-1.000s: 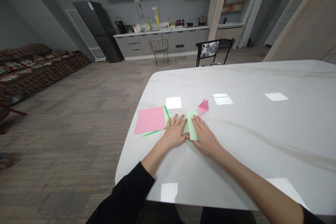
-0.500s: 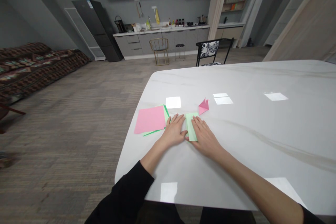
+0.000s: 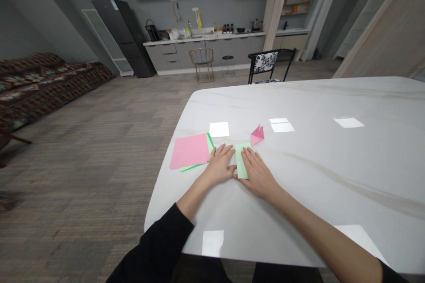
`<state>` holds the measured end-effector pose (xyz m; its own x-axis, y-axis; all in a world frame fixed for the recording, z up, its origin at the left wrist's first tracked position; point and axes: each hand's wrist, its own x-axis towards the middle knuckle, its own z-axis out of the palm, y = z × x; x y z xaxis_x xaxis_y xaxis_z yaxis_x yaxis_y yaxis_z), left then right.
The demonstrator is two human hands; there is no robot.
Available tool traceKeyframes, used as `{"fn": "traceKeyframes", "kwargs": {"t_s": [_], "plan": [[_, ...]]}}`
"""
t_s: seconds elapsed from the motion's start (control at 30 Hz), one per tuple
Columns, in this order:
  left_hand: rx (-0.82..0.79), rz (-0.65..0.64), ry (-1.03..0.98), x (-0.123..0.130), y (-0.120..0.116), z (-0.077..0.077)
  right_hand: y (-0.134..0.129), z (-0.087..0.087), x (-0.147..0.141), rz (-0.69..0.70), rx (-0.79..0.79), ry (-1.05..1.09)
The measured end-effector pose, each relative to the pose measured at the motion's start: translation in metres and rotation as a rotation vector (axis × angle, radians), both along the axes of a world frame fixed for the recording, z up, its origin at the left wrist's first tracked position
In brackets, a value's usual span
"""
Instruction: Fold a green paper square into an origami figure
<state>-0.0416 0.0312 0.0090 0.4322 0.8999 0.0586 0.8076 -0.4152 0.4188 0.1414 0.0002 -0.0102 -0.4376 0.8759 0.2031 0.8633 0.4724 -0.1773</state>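
Observation:
A light green folded paper (image 3: pixel 241 166) lies on the white table, taller than it is wide. My right hand (image 3: pixel 258 172) rests flat over its right part, fingers stretched out and pointing away from me. At the paper's left edge is my left hand (image 3: pixel 219 164), palm down with its fingers spread; its thumb reaches toward the lower left of the paper. Left of that hand lies a stack of square paper sheets (image 3: pixel 190 151), pink on top with green ones showing underneath. Beyond the green paper stands a small pink folded paper figure (image 3: pixel 257 135) with pointed tips.
The white table (image 3: pixel 318 177) has a marbled, shiny top with bright light reflections. A black chair (image 3: pixel 264 63) stands at its far edge. Farther back are a gold chair (image 3: pixel 202 58), a kitchen counter (image 3: pixel 189 48) and a dark fridge (image 3: pixel 124 37). A patterned sofa (image 3: pixel 40 84) is at far left.
My right hand has shifted very slightly left on the green paper. My left hand, the stack and the pink figure look almost the same.

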Motion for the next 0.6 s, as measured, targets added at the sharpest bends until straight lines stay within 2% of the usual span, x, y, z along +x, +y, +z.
{"fn": "traceKeyframes", "kwargs": {"t_s": [0.6], "plan": [[-0.004, 0.021, -0.054, 0.0004, 0.0014, -0.0042, 0.0003, -0.0044, 0.0003, 0.014, 0.004, 0.013]]}}
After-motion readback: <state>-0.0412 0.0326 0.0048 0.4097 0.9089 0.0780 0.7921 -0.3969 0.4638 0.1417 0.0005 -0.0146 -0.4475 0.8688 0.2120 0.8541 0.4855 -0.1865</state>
